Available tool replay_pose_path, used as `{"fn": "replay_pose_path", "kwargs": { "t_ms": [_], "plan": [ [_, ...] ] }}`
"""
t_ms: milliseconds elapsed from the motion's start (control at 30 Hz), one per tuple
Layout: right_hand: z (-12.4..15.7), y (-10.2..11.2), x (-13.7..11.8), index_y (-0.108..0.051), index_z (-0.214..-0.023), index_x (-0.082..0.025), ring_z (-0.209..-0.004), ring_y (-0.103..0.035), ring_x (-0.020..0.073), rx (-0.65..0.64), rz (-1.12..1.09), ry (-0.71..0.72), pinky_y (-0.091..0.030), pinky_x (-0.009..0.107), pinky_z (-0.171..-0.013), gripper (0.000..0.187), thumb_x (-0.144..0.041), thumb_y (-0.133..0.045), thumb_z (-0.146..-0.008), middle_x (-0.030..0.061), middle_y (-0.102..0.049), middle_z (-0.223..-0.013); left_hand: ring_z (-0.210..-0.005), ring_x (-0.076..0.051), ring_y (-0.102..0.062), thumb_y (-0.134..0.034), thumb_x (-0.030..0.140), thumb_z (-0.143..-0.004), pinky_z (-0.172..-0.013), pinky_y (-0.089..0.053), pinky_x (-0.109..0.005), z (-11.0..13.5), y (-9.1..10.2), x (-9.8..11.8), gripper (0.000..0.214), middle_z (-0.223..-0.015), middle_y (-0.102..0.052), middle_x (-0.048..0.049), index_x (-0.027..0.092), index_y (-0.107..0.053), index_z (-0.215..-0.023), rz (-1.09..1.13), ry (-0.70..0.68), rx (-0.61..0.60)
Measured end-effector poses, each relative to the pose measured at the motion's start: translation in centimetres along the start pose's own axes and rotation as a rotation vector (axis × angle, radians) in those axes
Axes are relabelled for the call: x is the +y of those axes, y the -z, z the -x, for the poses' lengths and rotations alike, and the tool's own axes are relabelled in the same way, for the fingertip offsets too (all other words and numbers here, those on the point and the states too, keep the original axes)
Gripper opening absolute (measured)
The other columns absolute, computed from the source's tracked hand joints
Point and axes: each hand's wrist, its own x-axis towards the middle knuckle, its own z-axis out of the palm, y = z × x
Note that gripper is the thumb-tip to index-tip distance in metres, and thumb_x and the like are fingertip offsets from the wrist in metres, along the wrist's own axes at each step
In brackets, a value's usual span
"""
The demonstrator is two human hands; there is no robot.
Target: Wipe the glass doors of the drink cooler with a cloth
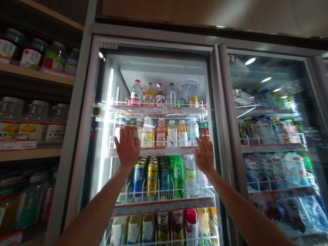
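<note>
Both of my arms reach up toward a lit drinks fridge. My left hand [127,146] lies flat with fingers stretched out against the glass door [112,89], level with the second shelf. My right hand [204,154] is also flat and open near the door's right edge. Neither hand holds anything. Behind the glass stand bottles [161,134] on the second shelf [153,151], more bottles [150,94] on the top shelf, and cans [152,177] below my hands.
A second glass-door fridge [271,136] with bottles and pouches stands to the right. Wooden shelves [33,73] with jars fill the left wall. A metal frame post [222,112] separates the two doors.
</note>
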Motion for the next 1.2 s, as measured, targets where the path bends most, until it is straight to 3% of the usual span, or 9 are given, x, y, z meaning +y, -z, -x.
{"fn": "replay_pose_path", "kwargs": {
  "t_ms": [100, 267, 333, 567, 633, 800, 967, 1033, 1200],
  "plan": [
    [0.0, 0.0, 0.0, -0.023, -0.145, -0.025, -0.141, -0.02, 0.0235, -0.006, -0.006, -0.012, -0.025, 0.051, -0.111, 0.054, -0.025, -0.033, -0.092, 0.0063, -0.031, -0.15, -0.14, -0.028, -0.018, -0.031, 0.03, -0.092, -0.111, -0.019, -0.051, -1.3, -0.4, -0.4, 0.054, -0.147, -0.031, -0.0188, 0.009, -0.029, -0.141, 0.019, 0.047, 0.029],
    [0.1, 0.0, 0.2, -0.026, -0.144, -0.025, -0.14, -0.023, 0.0231, 0.007, -0.025, 0.004, -0.023, 0.051, -0.112, 0.053, -0.025, -0.033, -0.092, 0.0058, -0.031, -0.15, -0.14, -0.019, -0.022, -0.035, 0.027, -0.091, -0.114, -0.017, -0.04, 3.4, -1.7, 7.0, 0.051, -0.146, -0.037, -0.0076, 0.02, -0.029, -0.142, 0.058, -0.443, -0.173],
    [0.1, 0.0, 0.3, -0.028, -0.143, -0.024, -0.14, -0.023, 0.0231, 0.01, -0.02, 0.007, -0.023, 0.05, -0.112, 0.052, -0.025, -0.033, -0.092, 0.0063, -0.032, -0.149, -0.139, -0.019, -0.025, -0.038, 0.027, -0.091, -0.115, -0.012, -0.042, 4.3, -1.3, 7.4, 0.051, -0.146, -0.036, -0.0053, 0.025, -0.031, -0.141, 0.033, -0.517, -0.233],
    [0.1, 0.0, 0.0, -0.026, -0.144, -0.024, -0.141, -0.023, 0.023, 0.003, 0.002, -0.004, -0.025, 0.05, -0.111, 0.053, -0.025, -0.033, -0.092, 0.007, -0.033, -0.149, -0.138, -0.03, -0.024, -0.032, 0.031, -0.092, -0.11, -0.018, -0.055, -1.3, 1.1, -1.5, 0.05, -0.146, -0.032, -0.0171, 0.015, -0.034, -0.139, -0.058, 0.203, 0.03],
    [0.1, 0.0, 0.1, -0.026, -0.144, -0.023, -0.141, -0.022, 0.0225, -0.003, -0.004, -0.004, -0.024, 0.05, -0.112, 0.053, -0.024, -0.034, -0.091, 0.0066, -0.031, -0.15, -0.139, -0.028, -0.022, -0.031, 0.029, -0.092, -0.11, -0.021, -0.05, -0.7, 0.8, -1.0, 0.05, -0.147, -0.031, -0.0175, 0.014, -0.034, -0.139, -0.049, 0.144, 0.043],
    [0.1, -0.1, 0.3, -0.029, -0.143, -0.024, -0.141, -0.022, 0.0221, 0.014, -0.012, 0.014, -0.023, 0.05, -0.112, 0.052, -0.024, -0.034, -0.091, 0.0068, -0.033, -0.149, -0.137, -0.018, -0.028, -0.037, 0.025, -0.091, -0.112, -0.021, -0.039, 3.8, 1.2, 0.5, 0.047, -0.144, -0.04, -0.0059, 0.028, -0.037, -0.138, 0.023, -0.44, -0.22],
    [0.1, -0.1, 0.2, -0.031, -0.142, -0.022, -0.14, -0.023, 0.0227, 0.006, 0.012, 0.006, -0.025, 0.049, -0.111, 0.05, -0.025, -0.034, -0.092, 0.0092, -0.037, -0.147, -0.136, -0.032, -0.028, -0.035, 0.03, -0.092, -0.107, -0.026, -0.055, 3.1, 4.0, -6.1, 0.053, -0.146, -0.032, -0.0199, 0.015, -0.03, -0.142, -0.118, 0.066, -0.002],
    [0.1, -0.1, 0.2, -0.031, -0.142, -0.022, -0.14, -0.023, 0.0226, 0.007, 0.01, 0.004, -0.025, 0.049, -0.111, 0.049, -0.025, -0.033, -0.092, 0.009, -0.037, -0.147, -0.138, -0.033, -0.025, -0.035, 0.029, -0.092, -0.105, -0.028, -0.055, 3.4, 4.1, -6.1, 0.054, -0.146, -0.029, -0.0234, 0.01, -0.029, -0.142, -0.129, 0.151, 0.04],
    [0.2, 0.1, 0.4, -0.03, -0.142, -0.025, -0.141, -0.022, 0.0222, 0.015, -0.031, 0.014, -0.024, 0.05, -0.111, 0.05, -0.025, -0.033, -0.092, 0.0063, -0.034, -0.149, -0.138, -0.021, -0.027, -0.04, 0.021, -0.09, -0.112, -0.022, -0.04, 9.0, 2.6, 1.0, 0.051, -0.144, -0.039, -0.0099, 0.024, -0.035, -0.14, 0.021, -0.416, -0.173]
  ]
}}
